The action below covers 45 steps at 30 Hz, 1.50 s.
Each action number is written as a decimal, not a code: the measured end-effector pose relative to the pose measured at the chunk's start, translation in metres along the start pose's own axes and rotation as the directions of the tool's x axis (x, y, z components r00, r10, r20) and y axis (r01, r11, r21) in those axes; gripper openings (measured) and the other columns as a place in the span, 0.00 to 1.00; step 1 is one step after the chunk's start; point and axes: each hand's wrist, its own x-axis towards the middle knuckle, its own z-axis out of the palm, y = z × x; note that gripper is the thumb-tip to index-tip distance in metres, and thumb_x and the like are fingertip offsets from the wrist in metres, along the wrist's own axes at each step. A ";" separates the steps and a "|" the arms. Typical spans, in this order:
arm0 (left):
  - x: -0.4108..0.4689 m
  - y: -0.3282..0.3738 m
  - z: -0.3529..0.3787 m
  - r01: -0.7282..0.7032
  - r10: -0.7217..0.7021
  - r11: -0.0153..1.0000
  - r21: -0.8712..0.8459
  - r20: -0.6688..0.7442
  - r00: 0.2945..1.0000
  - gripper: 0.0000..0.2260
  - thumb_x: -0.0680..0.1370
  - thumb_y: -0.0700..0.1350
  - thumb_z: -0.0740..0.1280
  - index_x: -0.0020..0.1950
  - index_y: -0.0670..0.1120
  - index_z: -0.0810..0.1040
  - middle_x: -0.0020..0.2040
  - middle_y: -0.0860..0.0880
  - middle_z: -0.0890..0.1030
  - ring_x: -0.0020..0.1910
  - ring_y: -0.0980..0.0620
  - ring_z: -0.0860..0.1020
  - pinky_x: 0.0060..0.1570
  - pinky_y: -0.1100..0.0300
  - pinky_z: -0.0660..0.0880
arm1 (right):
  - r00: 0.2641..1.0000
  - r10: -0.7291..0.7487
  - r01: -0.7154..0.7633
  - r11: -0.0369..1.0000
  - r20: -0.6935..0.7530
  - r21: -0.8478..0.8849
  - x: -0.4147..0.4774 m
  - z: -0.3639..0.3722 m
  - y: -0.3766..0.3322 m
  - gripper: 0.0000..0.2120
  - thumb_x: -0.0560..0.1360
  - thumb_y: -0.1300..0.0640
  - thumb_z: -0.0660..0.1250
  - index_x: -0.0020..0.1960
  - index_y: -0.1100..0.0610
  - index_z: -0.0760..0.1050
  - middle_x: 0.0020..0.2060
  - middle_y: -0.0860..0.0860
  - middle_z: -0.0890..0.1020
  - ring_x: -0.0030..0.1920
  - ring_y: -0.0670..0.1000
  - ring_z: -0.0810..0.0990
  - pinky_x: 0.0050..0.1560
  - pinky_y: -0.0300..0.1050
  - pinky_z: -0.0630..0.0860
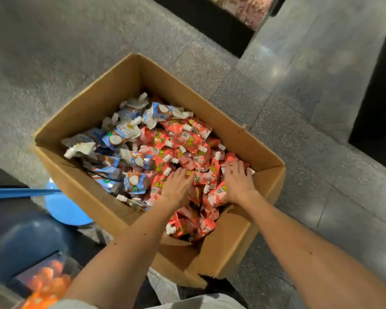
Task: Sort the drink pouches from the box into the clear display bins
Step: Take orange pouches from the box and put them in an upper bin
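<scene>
Left hand (176, 186), right hand (237, 182) spread flat, pressing red pouches (187, 141) in box (94, 103).

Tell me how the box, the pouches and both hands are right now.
Box: open, on the floor, nearly full.
Red pouches: heaped on the right side.
Blue pouches: heaped on the left side.
Left hand: fingers dug into red pouches.
Right hand: spread flat on red pouches.

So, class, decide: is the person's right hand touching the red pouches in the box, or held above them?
Touching. The head view shows the right hand lying on the red pouches, its fingers spread across them, no gap visible.
</scene>
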 end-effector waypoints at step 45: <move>-0.137 -0.015 -0.059 0.014 -0.304 0.242 -0.970 -0.062 0.951 0.25 0.68 0.49 0.78 0.60 0.42 0.74 0.46 0.47 0.84 0.39 0.50 0.83 0.41 0.51 0.82 | 0.993 0.076 -0.099 0.161 0.087 0.982 -0.097 -0.037 -0.031 0.39 0.55 0.41 0.82 0.63 0.53 0.77 0.54 0.50 0.84 0.53 0.51 0.83 0.59 0.53 0.79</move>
